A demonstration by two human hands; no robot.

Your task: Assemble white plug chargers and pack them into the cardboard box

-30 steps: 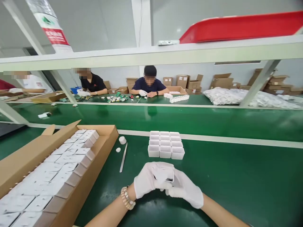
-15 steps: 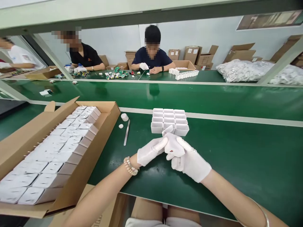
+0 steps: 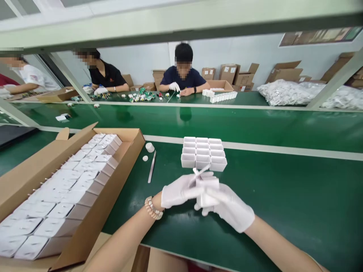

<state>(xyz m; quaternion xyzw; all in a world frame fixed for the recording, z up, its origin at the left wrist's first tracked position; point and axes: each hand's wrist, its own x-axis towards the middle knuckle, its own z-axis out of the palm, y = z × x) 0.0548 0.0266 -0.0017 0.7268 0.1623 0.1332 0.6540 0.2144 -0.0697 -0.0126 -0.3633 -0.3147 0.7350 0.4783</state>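
Note:
Both hands wear white gloves and meet over the green bench, in front of a block of white open boxes (image 3: 202, 160). Between them is a white box-shaped piece (image 3: 209, 190), somewhat blurred. My left hand (image 3: 181, 190) has its fingers around the left side of this piece, and a thin white part (image 3: 203, 169) sticks up by its fingertips. My right hand (image 3: 234, 206) grips the piece from the right. Tweezers (image 3: 152, 167), a small white cup (image 3: 150, 147) and a white disc (image 3: 145, 158) lie left of the hands.
A long cardboard box (image 3: 124, 185) full of white units stands at the left. Beyond the bench's pale strip (image 3: 269, 150), people sit at a far table with green parts, white boxes and bagged items (image 3: 286, 92). A metal beam (image 3: 181, 28) crosses above.
The view has tilted up, so the scene sits lower. The white piece has turned between my hands; its small red mark no longer shows, and my fingers have shifted around it.

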